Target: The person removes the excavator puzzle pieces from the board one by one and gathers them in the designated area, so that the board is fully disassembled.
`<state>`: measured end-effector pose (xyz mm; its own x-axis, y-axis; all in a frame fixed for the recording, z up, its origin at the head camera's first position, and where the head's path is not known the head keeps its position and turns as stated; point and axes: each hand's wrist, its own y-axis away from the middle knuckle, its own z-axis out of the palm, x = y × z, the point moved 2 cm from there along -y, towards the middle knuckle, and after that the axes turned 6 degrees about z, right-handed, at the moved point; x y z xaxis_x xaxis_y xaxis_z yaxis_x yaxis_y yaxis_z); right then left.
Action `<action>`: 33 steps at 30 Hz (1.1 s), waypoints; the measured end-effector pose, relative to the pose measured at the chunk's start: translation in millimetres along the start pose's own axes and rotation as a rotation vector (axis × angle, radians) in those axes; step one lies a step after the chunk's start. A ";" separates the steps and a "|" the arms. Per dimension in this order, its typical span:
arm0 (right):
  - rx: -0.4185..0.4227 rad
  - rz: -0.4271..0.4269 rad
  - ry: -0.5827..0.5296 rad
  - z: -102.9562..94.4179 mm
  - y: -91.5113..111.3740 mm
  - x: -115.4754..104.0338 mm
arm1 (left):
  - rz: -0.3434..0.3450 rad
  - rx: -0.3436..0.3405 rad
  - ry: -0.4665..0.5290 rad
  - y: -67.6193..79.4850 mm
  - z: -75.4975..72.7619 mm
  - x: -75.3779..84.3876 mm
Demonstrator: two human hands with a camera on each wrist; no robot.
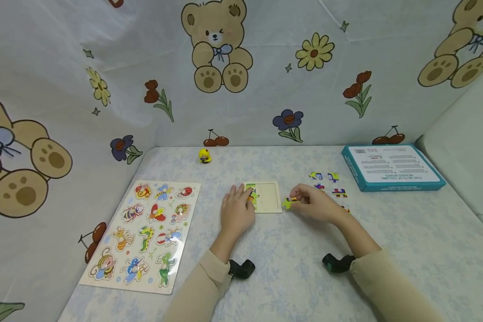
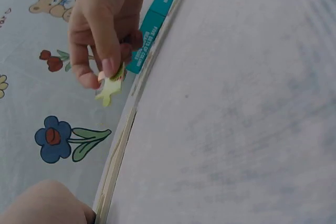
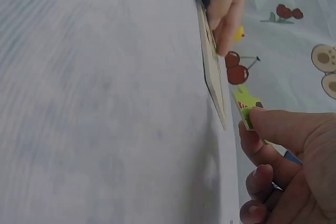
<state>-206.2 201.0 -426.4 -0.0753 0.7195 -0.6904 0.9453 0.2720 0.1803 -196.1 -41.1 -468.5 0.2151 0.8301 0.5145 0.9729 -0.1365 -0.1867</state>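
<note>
A small wooden puzzle tray [image 1: 269, 197] lies flat on the table, with colourful pieces [image 1: 252, 191] fitted along its left side. My left hand [image 1: 237, 210] rests on the tray's left edge, fingers mostly straight. Just right of the tray, my right hand [image 1: 311, 203] pinches a yellow-green puzzle piece [image 1: 288, 203] between thumb and fingers. In the right wrist view that puzzle piece [image 3: 245, 107] is tilted up beyond the tray's end [image 3: 215, 77], apart from it. The left wrist view shows the same piece [image 2: 110, 88] held off the table.
Several loose puzzle pieces [image 1: 333, 177] lie beyond my right hand. A teal box [image 1: 392, 167] stands at the back right. A large insect puzzle board [image 1: 141, 235] lies on the left, and a small yellow figurine [image 1: 204, 155] stands near the back edge.
</note>
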 end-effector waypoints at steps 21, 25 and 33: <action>0.095 0.137 0.206 -36.7 30.3 55.1 | -0.063 0.013 -0.002 -5.1 5.3 -4.3; 0.130 0.110 0.272 -37.4 29.1 49.8 | -0.067 0.012 -0.023 -5.7 5.5 -5.0; 0.125 0.039 0.226 -29.8 12.1 23.4 | -0.083 0.021 -0.031 -5.7 3.8 -3.9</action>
<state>-206.0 240.1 -419.6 -0.0942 0.8560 -0.5084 0.9796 0.1707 0.1060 -202.9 -41.5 -472.6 0.1312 0.8547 0.5023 0.9852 -0.0559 -0.1623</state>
